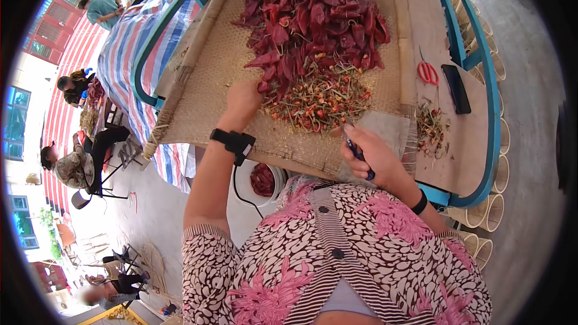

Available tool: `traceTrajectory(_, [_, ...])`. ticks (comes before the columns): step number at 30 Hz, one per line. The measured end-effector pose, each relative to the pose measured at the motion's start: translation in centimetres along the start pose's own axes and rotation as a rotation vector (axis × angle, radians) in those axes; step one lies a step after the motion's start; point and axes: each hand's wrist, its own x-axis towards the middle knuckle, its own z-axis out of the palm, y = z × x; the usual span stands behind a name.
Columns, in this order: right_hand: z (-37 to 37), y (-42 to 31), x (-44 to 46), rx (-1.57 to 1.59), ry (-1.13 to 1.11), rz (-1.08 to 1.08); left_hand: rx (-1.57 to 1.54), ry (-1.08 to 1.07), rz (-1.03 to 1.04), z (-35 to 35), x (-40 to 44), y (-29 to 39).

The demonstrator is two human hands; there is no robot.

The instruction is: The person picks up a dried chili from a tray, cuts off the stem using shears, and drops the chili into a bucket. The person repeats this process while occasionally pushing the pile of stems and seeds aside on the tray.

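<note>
A heap of dried red peppers (313, 18) covers the far part of a woven tray (205, 96). Nearer to me on the same tray lies a pile of cut pepper stems (319, 99) with orange-red bits. My left hand (244, 102) is closed at the left edge of the stem pile, its fingertips on a dried red pepper (264, 86). At the tray's front edge my right hand (374, 153) is wrapped round a small cutting tool with a dark blue handle (356, 151). Its short tip points toward the stems; whether it is scissors or a knife I cannot tell.
Right of the tray, red-handled scissors (428, 73), a black phone (456, 89) and more stem scraps (430, 129) lie on the board. A blue metal frame (490, 138) surrounds it. Below stands a white bucket (242, 183) holding red peppers. Several people sit at left.
</note>
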Motion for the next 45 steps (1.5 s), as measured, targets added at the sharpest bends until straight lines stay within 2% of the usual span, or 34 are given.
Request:
traceTrajectory(3, [-0.5, 0.1, 0.3, 0.015, -0.028, -0.023, -0.038, 0.045, 0.077, -0.3, 0.0, -0.1])
traceTrajectory(5, [0.1, -0.4, -0.1, -0.173, -0.003, -0.088, -0.113, 0.139, 0.142, -0.7, -1.0, 0.3])
traceTrajectory(8, [0.3, 0.1, 0.6, -0.422, -0.001, -0.249, -0.603, -0.105, 0.011, -3.3, -3.3, 2.9])
traceTrajectory(11, [0.9, 0.5, 1.2, -0.667, 0.043, -0.43, -1.093, -0.192, -0.036, -6.0, -6.6, 6.9])
traceTrajectory(15, [2.1, 0.1, 1.0, -0.901, 0.113, -0.628, -1.118, -0.052, -0.029, -5.4, -9.2, 9.2])
traceTrajectory(18, [2.0, 0.1, 1.1, -1.013, 0.142, -0.679, -1.116, 0.009, 0.016, -4.7, -10.4, 10.3])
traceTrajectory(21, [2.2, 0.3, 1.2, -0.997, 0.125, -0.688, -1.12, 0.111, 0.069, -3.2, -10.7, 10.4])
traceTrajectory(27, [2.2, 0.2, 0.9, -1.059, 0.149, -0.686, -1.101, 0.096, 0.042, -3.6, -11.0, 10.8])
traceTrajectory(36, [2.1, -0.1, 0.7, -1.12, 0.141, -0.586, -0.848, 0.213, 0.238, -3.4, -11.0, 11.5])
traceTrajectory(39, [1.3, 1.4, 2.1, -0.999, 0.13, -0.714, -0.872, 0.188, 0.225, -2.3, -11.3, 11.6])
traceTrajectory(42, [1.3, 1.0, 1.8, -0.521, -0.072, -0.354, -0.964, 0.281, 0.239, -1.5, -11.4, 12.2])
traceTrajectory(45, [1.1, 0.2, 1.3, -0.105, -0.198, -0.024, -0.973, 0.274, 0.235, -1.4, -11.5, 12.1])
